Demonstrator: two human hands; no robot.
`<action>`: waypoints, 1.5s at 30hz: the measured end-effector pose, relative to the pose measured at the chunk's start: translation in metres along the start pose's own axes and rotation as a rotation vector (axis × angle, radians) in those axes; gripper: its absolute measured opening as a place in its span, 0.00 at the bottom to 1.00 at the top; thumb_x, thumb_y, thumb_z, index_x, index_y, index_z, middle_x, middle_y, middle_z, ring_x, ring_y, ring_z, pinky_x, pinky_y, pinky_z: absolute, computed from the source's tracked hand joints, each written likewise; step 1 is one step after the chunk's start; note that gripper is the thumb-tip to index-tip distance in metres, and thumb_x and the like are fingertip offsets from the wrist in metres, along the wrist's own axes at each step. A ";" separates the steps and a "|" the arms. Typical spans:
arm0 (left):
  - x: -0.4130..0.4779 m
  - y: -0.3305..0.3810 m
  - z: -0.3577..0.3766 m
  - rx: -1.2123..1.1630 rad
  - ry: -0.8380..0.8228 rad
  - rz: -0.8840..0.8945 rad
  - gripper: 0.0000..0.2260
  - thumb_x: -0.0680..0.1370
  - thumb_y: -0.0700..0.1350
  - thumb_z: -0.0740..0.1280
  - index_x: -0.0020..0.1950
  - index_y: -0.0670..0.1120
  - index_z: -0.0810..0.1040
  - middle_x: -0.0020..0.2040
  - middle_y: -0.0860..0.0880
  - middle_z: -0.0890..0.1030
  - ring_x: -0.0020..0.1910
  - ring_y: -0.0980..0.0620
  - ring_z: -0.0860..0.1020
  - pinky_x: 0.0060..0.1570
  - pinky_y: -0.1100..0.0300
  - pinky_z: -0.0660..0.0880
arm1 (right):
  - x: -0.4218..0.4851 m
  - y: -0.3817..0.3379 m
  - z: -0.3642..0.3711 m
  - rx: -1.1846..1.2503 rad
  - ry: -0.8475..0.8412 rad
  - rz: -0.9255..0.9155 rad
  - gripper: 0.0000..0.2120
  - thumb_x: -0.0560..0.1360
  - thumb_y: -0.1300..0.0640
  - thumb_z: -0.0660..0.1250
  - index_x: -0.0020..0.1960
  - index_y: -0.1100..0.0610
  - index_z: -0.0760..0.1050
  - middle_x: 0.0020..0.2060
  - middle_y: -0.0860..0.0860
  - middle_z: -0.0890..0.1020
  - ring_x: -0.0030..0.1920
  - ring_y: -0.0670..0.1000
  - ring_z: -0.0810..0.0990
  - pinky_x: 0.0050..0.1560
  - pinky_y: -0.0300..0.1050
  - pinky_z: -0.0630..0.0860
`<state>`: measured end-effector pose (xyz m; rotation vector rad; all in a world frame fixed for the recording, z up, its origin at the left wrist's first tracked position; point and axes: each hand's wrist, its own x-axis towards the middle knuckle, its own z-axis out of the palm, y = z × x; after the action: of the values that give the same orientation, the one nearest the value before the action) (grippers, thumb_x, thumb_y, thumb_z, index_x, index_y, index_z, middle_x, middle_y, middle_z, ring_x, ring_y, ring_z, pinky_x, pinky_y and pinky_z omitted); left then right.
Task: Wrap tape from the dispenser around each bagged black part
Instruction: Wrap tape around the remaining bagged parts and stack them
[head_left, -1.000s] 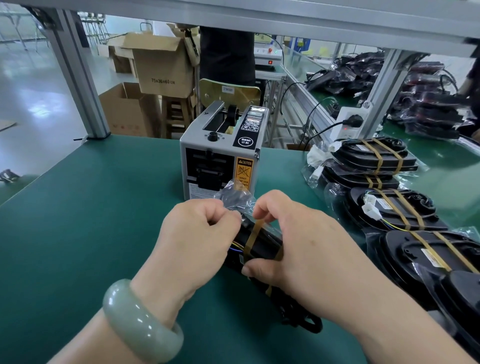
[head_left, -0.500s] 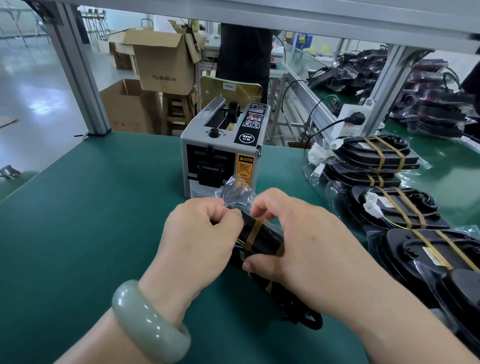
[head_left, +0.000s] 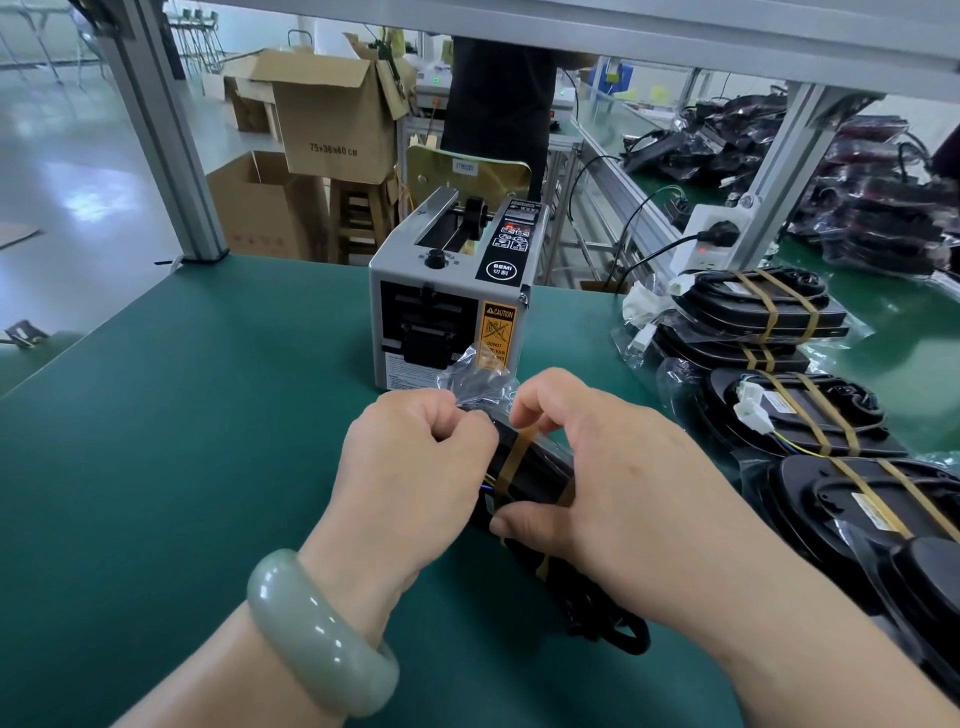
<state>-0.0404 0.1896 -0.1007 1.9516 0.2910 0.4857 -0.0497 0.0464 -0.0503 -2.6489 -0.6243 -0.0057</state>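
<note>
Bagged black part (head_left: 537, 467) just before tape dispenser (head_left: 447, 317), film bunched at top, amber tape band (head_left: 511, 460) across it. Gripped and half hidden by curled left hand (head_left: 410, 467) and right hand (head_left: 623, 478). Taped parts (head_left: 727, 299) stacked right of dispenser.

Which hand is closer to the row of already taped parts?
Right. The right hand sits just left of the taped parts; the left hand is farther left, beyond the bagged part.
</note>
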 end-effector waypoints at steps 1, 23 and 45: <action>0.000 0.000 0.000 0.007 0.009 0.007 0.12 0.72 0.43 0.67 0.33 0.36 0.75 0.36 0.47 0.77 0.32 0.58 0.68 0.30 0.72 0.67 | 0.000 0.000 0.000 -0.006 -0.001 -0.003 0.26 0.64 0.41 0.75 0.52 0.40 0.61 0.47 0.42 0.76 0.40 0.43 0.73 0.39 0.36 0.69; 0.006 -0.001 -0.004 0.057 -0.099 0.063 0.01 0.69 0.50 0.70 0.37 0.55 0.80 0.37 0.80 0.72 0.46 0.82 0.68 0.37 0.72 0.67 | 0.001 0.003 0.002 -0.016 0.003 -0.038 0.24 0.66 0.43 0.74 0.54 0.36 0.64 0.41 0.41 0.74 0.41 0.41 0.72 0.38 0.29 0.65; 0.046 0.007 -0.026 0.202 -0.399 0.342 0.05 0.69 0.61 0.69 0.44 0.66 0.81 0.46 0.67 0.79 0.52 0.65 0.75 0.52 0.79 0.65 | 0.006 0.010 -0.002 0.045 0.021 0.087 0.27 0.60 0.39 0.76 0.49 0.42 0.63 0.45 0.41 0.76 0.41 0.41 0.75 0.42 0.40 0.74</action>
<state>-0.0116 0.2271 -0.0755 2.2551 -0.2624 0.2793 -0.0401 0.0399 -0.0522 -2.6266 -0.4956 0.0062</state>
